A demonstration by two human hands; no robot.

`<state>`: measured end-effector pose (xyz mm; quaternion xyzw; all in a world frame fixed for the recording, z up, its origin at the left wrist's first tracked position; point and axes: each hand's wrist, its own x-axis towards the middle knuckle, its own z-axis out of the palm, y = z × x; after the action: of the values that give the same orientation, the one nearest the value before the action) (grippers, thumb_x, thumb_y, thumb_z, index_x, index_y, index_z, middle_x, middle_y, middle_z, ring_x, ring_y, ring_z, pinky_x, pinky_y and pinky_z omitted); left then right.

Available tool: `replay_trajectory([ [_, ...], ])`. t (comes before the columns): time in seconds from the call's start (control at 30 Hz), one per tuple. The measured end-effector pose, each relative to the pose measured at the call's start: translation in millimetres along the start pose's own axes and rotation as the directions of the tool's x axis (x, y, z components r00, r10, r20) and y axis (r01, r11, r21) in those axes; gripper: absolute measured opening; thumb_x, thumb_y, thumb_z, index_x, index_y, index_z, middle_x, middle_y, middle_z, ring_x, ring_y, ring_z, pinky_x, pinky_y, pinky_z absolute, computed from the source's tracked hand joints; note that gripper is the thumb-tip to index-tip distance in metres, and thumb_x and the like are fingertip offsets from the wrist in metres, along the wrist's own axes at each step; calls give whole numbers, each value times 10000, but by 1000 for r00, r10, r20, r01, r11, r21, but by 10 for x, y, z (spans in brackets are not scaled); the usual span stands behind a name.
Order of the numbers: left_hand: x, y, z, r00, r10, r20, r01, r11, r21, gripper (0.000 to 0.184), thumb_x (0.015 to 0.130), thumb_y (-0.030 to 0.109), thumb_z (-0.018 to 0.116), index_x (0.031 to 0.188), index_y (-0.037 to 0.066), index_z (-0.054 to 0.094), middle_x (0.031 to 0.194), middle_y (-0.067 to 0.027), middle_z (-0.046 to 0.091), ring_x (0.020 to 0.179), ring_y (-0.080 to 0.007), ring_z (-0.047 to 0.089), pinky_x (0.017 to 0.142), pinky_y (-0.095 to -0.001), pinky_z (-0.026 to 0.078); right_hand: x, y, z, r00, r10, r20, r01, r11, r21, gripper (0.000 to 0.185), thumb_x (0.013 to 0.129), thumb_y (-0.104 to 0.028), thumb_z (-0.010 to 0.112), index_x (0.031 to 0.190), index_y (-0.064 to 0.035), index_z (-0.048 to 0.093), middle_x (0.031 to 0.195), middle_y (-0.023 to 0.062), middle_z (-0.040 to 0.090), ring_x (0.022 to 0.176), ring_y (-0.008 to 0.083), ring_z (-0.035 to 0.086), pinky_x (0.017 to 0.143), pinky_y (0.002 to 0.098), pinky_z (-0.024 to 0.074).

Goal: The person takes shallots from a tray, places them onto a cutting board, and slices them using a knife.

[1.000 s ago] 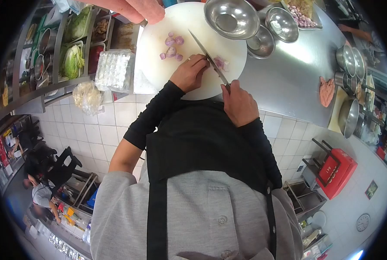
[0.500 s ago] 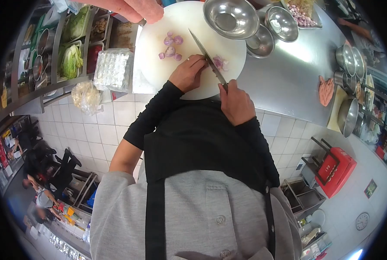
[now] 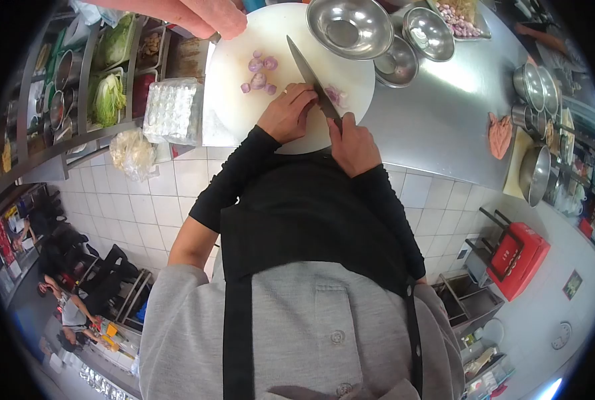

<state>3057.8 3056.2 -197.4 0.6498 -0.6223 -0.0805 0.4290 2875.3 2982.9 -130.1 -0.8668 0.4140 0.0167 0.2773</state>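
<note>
My right hand [image 3: 355, 145] grips the handle of a kitchen knife [image 3: 304, 68], whose blade points up and left across the round white cutting board [image 3: 227, 110]. Beside the blade, the fingers of my left hand [image 3: 287, 113] are curled down on the board; what they press on is hidden beneath them. Sliced shallot [image 3: 337, 98] lies in a small pile on the right side of the blade. To the left of the knife sit several peeled purple shallots [image 3: 258, 81], whole or in pieces, apart from my hands.
Steel bowls [image 3: 377, 45] stand at the board's upper right, one overlapping the board. Behind them is a tray of shallots [image 3: 463, 28]. Another person's hand [image 3: 223, 20] reaches over the board's upper left edge. An egg tray [image 3: 172, 112] is left, an orange cloth [image 3: 500, 135] right.
My right hand and the knife have shifted slightly up and left, with the blade still against my left fingers. My left hand stays in nearly the same place.
</note>
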Motion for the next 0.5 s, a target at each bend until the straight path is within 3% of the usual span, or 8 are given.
replay_trajectory([
  [0.13,50,-2,28,995,81,60,-84,995,52,244,855,-60,705,1079,24,658,1121,-116,669,1051,-336,659,864,-417,565,-28,108,-70,1000,7,-16,-8,1000,-17,370,1074,-369,549,955,-24,489,740,281,679,725,518,683,645,608,542],
  [0.33,25,-30,-16,998,-4,70,8,998,-58,295,839,-63,701,1112,47,687,1137,-96,655,1052,-313,657,870,-404,566,-53,70,-114,1000,2,-21,-3,999,-50,355,1074,-354,555,945,-30,491,736,249,688,701,487,691,630,579,553],
  [0.5,26,-154,-27,983,109,150,-114,993,23,323,810,-68,702,1109,54,684,1141,-91,652,1061,-300,659,866,-396,569,-79,71,-106,999,-40,-28,35,990,-137,343,1073,-347,562,929,-44,493,707,213,688,666,439,705,594,539,566],
])
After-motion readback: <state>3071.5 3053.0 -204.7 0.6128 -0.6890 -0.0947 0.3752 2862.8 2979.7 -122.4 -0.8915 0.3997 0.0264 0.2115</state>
